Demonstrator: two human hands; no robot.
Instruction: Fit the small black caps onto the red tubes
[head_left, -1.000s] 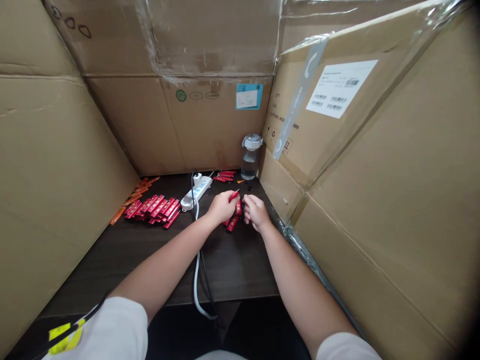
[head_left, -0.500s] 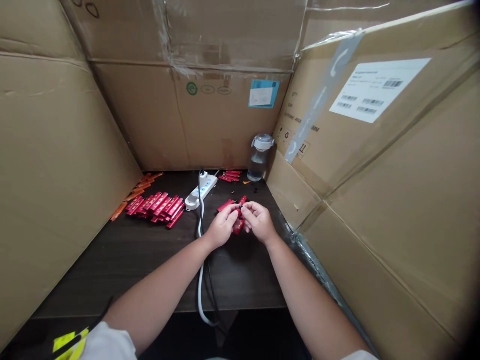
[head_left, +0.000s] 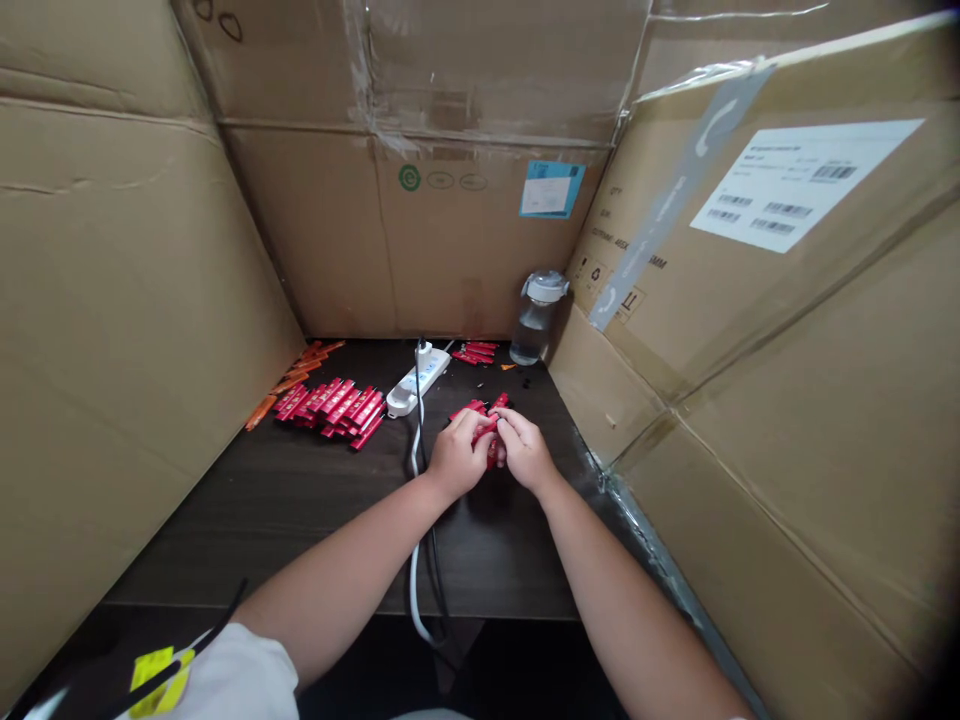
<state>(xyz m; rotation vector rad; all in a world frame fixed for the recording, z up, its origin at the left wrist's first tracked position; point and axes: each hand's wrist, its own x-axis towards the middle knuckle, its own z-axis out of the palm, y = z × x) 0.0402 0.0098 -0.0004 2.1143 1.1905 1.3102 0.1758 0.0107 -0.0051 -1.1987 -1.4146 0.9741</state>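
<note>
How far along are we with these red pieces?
Looks done: a neat row of red pieces lies on the table, left side. In hand: left hand and right hand both pinch one red piece. Probably left: a few loose red pieces just beyond the hands and a small pile near the bottle.

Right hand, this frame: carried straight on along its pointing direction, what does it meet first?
The right hand points forward and leftward. First in line are the red pieces it grips together with the left hand; past those, probably the white power strip, though depth is unclear.
</note>
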